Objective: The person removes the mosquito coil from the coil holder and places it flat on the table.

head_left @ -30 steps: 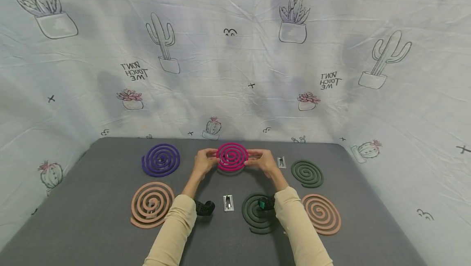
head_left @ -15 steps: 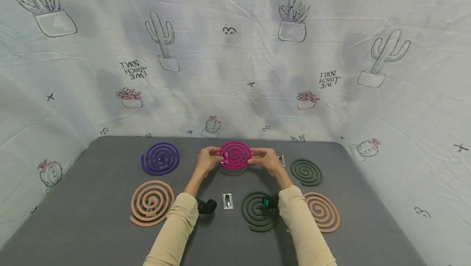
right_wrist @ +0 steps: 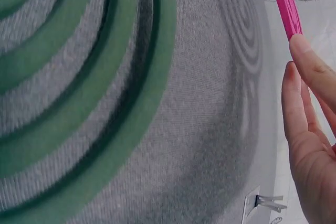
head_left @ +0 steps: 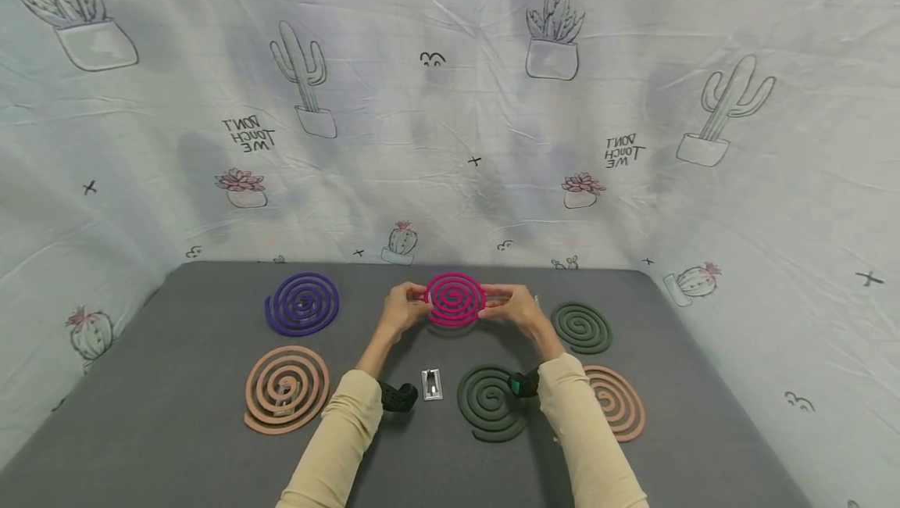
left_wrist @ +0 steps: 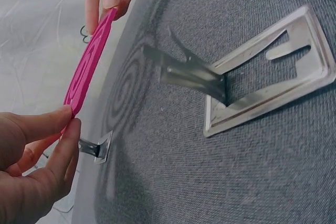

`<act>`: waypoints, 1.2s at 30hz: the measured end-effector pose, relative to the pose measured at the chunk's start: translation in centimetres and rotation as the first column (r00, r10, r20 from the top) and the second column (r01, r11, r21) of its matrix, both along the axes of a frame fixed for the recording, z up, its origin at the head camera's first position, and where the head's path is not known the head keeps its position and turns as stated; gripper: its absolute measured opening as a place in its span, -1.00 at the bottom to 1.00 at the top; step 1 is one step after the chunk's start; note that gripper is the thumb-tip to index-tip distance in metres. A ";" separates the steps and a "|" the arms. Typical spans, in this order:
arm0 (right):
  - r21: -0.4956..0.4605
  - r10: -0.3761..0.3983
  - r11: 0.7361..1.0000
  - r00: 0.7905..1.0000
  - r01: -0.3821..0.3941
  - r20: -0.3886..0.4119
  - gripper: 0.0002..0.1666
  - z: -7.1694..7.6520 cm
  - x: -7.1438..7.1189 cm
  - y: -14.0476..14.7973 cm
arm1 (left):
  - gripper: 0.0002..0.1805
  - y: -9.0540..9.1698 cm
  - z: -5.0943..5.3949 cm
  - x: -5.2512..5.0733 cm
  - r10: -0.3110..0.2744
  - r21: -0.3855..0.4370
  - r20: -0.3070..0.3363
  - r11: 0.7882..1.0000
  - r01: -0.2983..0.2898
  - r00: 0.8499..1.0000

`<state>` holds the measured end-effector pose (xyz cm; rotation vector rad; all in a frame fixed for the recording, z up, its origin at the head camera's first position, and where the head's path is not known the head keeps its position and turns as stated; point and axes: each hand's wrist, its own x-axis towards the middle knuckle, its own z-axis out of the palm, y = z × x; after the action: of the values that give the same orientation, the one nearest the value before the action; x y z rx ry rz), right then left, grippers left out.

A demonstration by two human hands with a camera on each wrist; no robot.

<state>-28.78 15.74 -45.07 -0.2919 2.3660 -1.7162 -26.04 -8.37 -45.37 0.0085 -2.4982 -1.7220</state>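
A pink mosquito coil point(head_left: 455, 299) is held above the far part of the table, its spiral shadow falling on the grey cloth. My left hand point(head_left: 404, 309) pinches its left edge between thumb and fingers, also seen in the left wrist view. On the opposite edge, my right hand point(head_left: 515, 308) grips it with thumb and fingers. In the left wrist view the coil point(left_wrist: 89, 66) appears nearly edge-on. One metal coil stand point(head_left: 432, 384) lies nearer me, its prong raised. Another stand point(left_wrist: 105, 148) shows beyond the left hand in the left wrist view.
Left of the hands lie a purple coil point(head_left: 302, 305) and an orange coil point(head_left: 287, 391), with metal showing through both. A green coil point(head_left: 485, 406) sits partly under the right forearm. Farther right are another green coil point(head_left: 581, 328) and an orange coil point(head_left: 619, 406). Printed cloth walls surround the table.
Both hands have shifted slightly to the right with the pink coil between them. The right hand now covers most of the stand behind it. The coils on the table stay put.
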 end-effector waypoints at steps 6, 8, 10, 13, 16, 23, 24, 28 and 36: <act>0.015 0.028 0.999 1.000 -0.028 0.003 -0.29 0.0 -0.1 0.6 | -0.63 0.0 -0.2 0.2 -0.014 -0.028 0.000 1.000 0.014 1.000; 0.016 0.031 0.999 0.999 -0.031 0.010 -0.28 0.1 0.0 0.7 | -0.64 0.2 -0.2 0.2 -0.017 -0.030 -0.008 0.999 0.017 1.000; 0.023 0.030 0.999 0.999 -0.030 0.011 -0.26 0.1 0.1 0.8 | -0.65 0.3 -0.2 0.3 -0.021 -0.028 -0.005 0.999 0.021 1.000; 0.033 0.025 0.999 1.000 -0.025 0.010 -0.26 -0.1 0.1 1.0 | -0.63 0.5 -0.2 0.4 -0.022 -0.018 0.002 1.000 0.022 1.000; 0.043 0.024 0.999 1.000 -0.024 -0.005 -0.28 -0.3 0.1 1.2 | -0.56 0.7 -0.2 0.3 -0.028 0.001 0.008 1.000 0.028 1.000; 0.036 0.020 0.999 0.999 -0.019 -0.029 -0.30 -0.4 -0.1 1.5 | -0.47 0.9 -0.4 0.1 -0.033 -0.004 0.015 0.999 0.033 0.999; 0.041 0.021 0.999 0.999 -0.019 -0.031 -0.30 -0.4 -0.1 1.5 | -0.47 1.0 -0.4 0.1 -0.034 -0.005 0.015 0.999 0.034 0.999; 0.057 0.020 0.998 0.999 -0.019 -0.026 -0.29 -0.2 0.0 1.8 | -0.48 1.2 -0.2 0.3 -0.044 0.002 0.000 0.999 0.044 0.999; 0.065 0.045 0.997 0.998 -0.043 -0.031 -0.27 -0.3 0.1 2.5 | -0.49 1.8 -0.3 0.2 -0.051 -0.001 0.026 0.999 0.051 0.998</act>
<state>-28.70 18.23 -45.40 -0.3615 2.4134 -1.6244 -25.82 -6.61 -45.65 -0.0335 -2.5401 -1.7499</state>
